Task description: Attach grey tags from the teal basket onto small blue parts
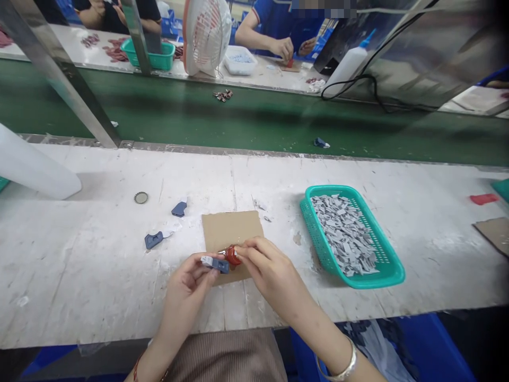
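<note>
- Centrally, low in the frame, the left hand point(187, 284) pinches a navy-and-grey plastic piece point(217, 264) over brown cardboard point(233, 225).
- Right hand point(272, 265): fingertips meet a red object point(231, 255); clamped or not, I cannot tell.
- Right of centre: teal basket point(314, 233).

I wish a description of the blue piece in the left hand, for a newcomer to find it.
On the white worktable, find the brown cardboard left of the green basket. By its near left side, the left hand pinches a small dark blue piece with a pale grey end. Similar blue pieces lie loose farther away; only this one is held.
</note>
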Tool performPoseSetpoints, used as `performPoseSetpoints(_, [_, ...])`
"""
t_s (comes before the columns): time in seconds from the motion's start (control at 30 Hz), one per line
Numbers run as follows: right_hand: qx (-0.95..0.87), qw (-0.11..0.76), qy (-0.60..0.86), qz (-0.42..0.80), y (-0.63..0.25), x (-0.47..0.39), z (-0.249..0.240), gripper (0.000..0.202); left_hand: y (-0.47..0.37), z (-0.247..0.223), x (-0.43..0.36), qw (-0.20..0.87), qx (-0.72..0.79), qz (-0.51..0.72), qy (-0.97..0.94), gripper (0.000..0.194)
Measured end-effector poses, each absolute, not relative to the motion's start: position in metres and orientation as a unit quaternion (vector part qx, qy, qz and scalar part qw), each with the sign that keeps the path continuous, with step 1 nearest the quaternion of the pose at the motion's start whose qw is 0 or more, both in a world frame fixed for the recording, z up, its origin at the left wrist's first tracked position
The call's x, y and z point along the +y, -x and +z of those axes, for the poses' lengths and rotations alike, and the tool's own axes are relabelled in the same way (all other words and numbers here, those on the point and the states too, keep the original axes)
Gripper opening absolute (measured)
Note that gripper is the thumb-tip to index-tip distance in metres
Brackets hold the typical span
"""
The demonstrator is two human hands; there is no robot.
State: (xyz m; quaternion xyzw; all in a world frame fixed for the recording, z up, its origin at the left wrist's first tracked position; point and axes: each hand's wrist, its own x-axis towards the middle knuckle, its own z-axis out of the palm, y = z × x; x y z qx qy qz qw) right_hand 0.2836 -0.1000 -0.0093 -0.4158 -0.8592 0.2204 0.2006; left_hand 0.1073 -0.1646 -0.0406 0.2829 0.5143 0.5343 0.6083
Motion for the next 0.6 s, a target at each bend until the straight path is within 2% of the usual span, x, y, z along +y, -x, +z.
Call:
performPoseSetpoints(0.13, [-0.820, 0.224, 0.424, 0.311, -0.285, -0.097, -0.002, 0.021, -0.110, -0.036, -0.162, 0.613, 0.507, 0.539, -0.275, 0.016])
performPoseSetpoints(0.27, [-0.666, 0.300, 0.463, 0.502, -0.288, -0.094, 0.011, 0.011, -0.114, -0.027, -0.158, 0.631, 0.493, 0.533, -0.273, 0.017])
performPoseSetpoints(0.37, [-0.557, 0.315, 0.457, 0.618, -0.286, -0.095, 0.020, 0.011, -0.120, -0.020, -0.157, 0.637, 0.494, 0.527, -0.267, 0.023])
performPoseSetpoints(0.47, [-0.515, 0.311, 0.444, 0.664, -0.283, -0.098, 0.024, 0.010, -0.124, -0.014, -0.156, 0.637, 0.487, 0.536, -0.264, 0.022])
performPoseSetpoints(0.6, [-0.507, 0.323, 0.441, 0.666, -0.282, -0.103, 0.023, 0.008, -0.127, -0.012, -0.157, 0.633, 0.481, 0.547, -0.264, 0.019])
